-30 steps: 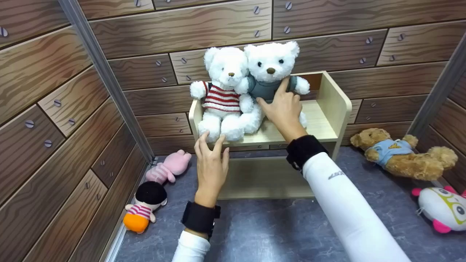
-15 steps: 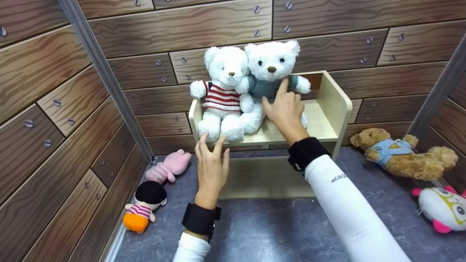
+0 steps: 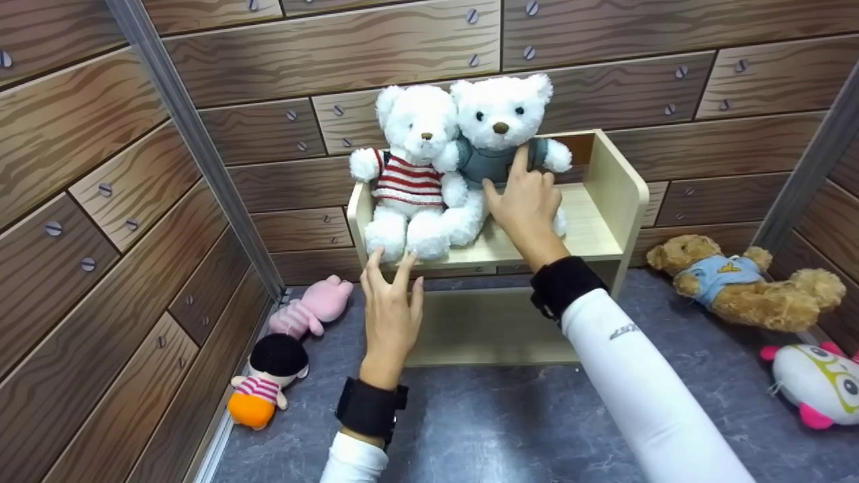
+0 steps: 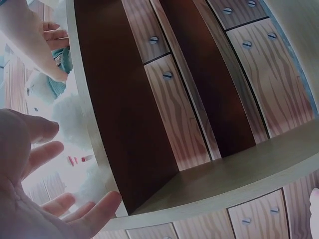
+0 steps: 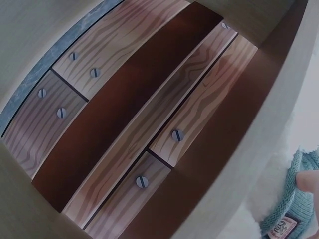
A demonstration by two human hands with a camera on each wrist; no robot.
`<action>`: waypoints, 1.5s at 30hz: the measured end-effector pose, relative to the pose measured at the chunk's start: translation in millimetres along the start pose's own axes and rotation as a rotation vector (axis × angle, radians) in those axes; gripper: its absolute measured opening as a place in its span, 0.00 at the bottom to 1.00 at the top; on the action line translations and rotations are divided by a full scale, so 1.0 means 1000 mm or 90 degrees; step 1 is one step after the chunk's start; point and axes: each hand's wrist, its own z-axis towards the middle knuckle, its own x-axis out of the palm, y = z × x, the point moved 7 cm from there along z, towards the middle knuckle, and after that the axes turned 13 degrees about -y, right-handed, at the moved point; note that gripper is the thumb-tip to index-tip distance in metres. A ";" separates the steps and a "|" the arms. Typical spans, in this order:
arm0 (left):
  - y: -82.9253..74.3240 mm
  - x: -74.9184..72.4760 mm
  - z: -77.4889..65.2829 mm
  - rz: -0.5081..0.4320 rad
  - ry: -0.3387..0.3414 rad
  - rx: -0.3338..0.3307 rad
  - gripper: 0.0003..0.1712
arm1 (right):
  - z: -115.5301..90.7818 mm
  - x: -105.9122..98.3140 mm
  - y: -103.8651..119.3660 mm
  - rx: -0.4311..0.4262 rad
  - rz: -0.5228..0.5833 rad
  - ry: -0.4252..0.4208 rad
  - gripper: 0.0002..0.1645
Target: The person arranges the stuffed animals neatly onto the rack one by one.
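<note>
On the upper board of the pale wooden shelf [image 3: 594, 221], toward its left end, two white plush bears sit side by side and touching: the striped-shirt bear [image 3: 409, 181] on the left, the grey-green-shirt bear [image 3: 484, 161] on the right. The left hand [image 3: 391, 312] is at the near edge of the board, its fingers spread and released, their tips at the feet of the striped-shirt bear; whether they bear on the plush or only meet it is hard to tell. The right hand [image 3: 527, 208] lies against the front of the grey-green-shirt bear, its index straight on the chest, its thumb near the lower hem; it appears to press rather than grasp, though the folded fingers beneath are partly hidden. To settle the pair well, it seems best to push the chest gently straight toward the far side, low enough that the head does not tip forward, while the other hand guards the feet from sliding over the near edge. Since the bears lean together, a sideways shove on one would probably shift both. Lifting the fingers off slowly, one hand at a time, should show whether each sits unaided.
</note>
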 end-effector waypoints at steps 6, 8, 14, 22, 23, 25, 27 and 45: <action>0.000 0.000 0.000 -0.002 -0.001 -0.004 0.20 | 0.001 -0.004 -0.003 -0.004 0.028 0.009 0.52; 0.000 0.000 0.000 -0.002 -0.004 -0.005 0.20 | 0.001 -0.006 -0.004 -0.007 0.031 0.006 0.51; -0.001 0.000 -0.002 -0.010 -0.001 -0.008 0.21 | 0.000 -0.006 -0.005 -0.021 0.026 -0.009 0.47; -0.002 -0.001 -0.006 -0.023 -0.006 -0.009 0.21 | -0.002 -0.006 -0.008 -0.038 0.044 -0.006 0.47; -0.002 -0.001 -0.006 -0.028 -0.009 -0.008 0.21 | -0.002 -0.006 -0.009 -0.043 0.047 -0.009 0.47; -0.002 -0.002 -0.008 -0.036 -0.013 -0.009 0.21 | -0.004 -0.007 -0.009 -0.057 0.058 -0.018 0.47; -0.001 -0.002 -0.010 -0.042 -0.014 -0.013 0.21 | -0.007 -0.008 -0.008 -0.077 0.073 -0.032 0.46; 0.061 0.001 -0.034 0.045 -0.046 -0.236 0.34 | -0.046 -0.018 -0.010 -0.188 0.059 -0.099 0.30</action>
